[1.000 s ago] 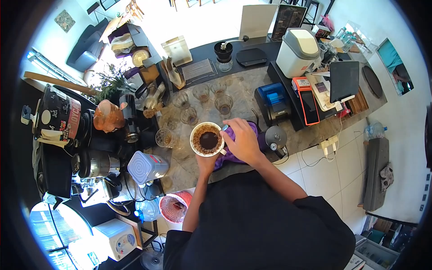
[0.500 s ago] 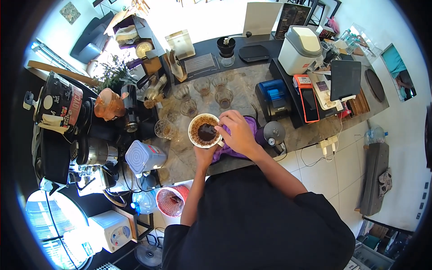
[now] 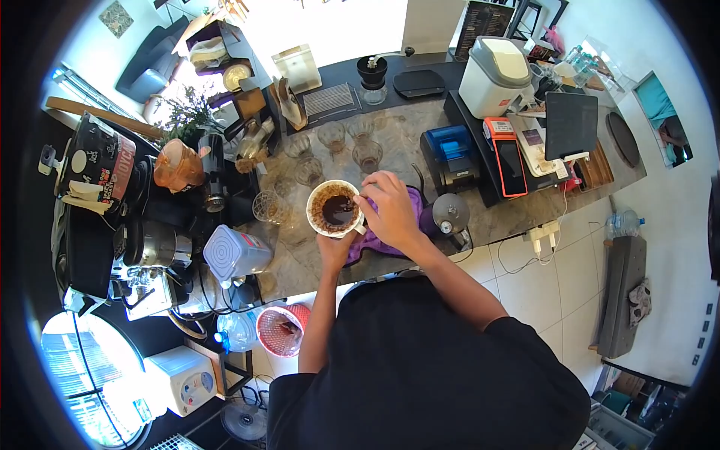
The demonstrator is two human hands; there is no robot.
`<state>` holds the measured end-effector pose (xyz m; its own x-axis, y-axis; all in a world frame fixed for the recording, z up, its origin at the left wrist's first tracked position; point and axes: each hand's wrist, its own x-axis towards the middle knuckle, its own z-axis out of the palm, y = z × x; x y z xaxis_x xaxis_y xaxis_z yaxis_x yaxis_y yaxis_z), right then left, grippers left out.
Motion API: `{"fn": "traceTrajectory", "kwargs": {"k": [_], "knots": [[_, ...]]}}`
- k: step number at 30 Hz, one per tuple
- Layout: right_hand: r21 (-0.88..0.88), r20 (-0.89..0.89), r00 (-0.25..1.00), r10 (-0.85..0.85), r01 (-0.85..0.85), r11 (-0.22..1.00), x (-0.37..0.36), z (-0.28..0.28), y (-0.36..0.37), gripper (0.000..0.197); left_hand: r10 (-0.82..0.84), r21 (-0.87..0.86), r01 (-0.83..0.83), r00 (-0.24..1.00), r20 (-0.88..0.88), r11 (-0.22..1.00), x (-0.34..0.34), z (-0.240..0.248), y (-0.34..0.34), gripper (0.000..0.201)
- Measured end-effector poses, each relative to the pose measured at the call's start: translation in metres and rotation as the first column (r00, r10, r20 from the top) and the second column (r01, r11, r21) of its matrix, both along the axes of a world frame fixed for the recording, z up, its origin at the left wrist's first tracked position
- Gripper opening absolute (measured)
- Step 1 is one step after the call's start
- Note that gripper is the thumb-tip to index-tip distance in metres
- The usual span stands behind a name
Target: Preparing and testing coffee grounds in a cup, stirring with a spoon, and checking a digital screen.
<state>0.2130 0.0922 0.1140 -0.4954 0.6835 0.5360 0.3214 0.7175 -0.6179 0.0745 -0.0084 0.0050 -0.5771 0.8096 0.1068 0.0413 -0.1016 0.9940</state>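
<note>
Centre of frame: the white cup (image 3: pixel 320 202) is held above the worktop (image 3: pixel 292 270), mouth toward your camera, dark liquid (image 3: pixel 339 212) pooled low and brown residue around the inner wall.

Your left grip (image 3: pixel 335 249) is closed around the cup's underside and lower wall, fingers mostly hidden; presumably this supports the weight and leaves the mouth clear. The handle (image 3: pixel 361 229) points lower right, apparently bearing no load.

Your right grip (image 3: pixel 388 208) is partly curled, fingertips at the right rim. Cannot tell whether it pinches anything; the pose would suit fine work at the opening.

Purple cloth (image 3: pixel 365 247) lies beneath and right, likely for drips. Clear glasses (image 3: pixel 367 156) sit grouped upper centre, probably spaced for easy reach.
</note>
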Motion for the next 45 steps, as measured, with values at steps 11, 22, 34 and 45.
{"fn": "traceTrajectory", "kwargs": {"k": [11,22,34,45], "knots": [[-0.065,-0.037,0.999,-0.025,0.023,0.998,-0.001,-0.006,-0.001,0.014,-0.025,0.007,0.025,1.000,0.008,1.000,0.000,0.000,0.000,0.039],[-0.045,-0.016,0.998,-0.056,0.055,0.998,0.000,-0.010,-0.001,0.014,-0.021,0.015,0.021,1.000,0.014,1.000,-0.003,-0.011,0.000,0.042],[-0.086,-0.060,0.998,0.007,-0.012,0.996,0.003,-0.008,0.000,0.014,-0.007,-0.002,0.007,1.000,-0.005,1.000,0.001,0.000,-0.001,0.041],[-0.093,-0.010,1.000,0.012,-0.012,0.996,0.005,-0.011,0.001,0.015,-0.006,0.014,0.006,0.999,-0.053,1.000,0.000,0.000,-0.001,0.041]]}}
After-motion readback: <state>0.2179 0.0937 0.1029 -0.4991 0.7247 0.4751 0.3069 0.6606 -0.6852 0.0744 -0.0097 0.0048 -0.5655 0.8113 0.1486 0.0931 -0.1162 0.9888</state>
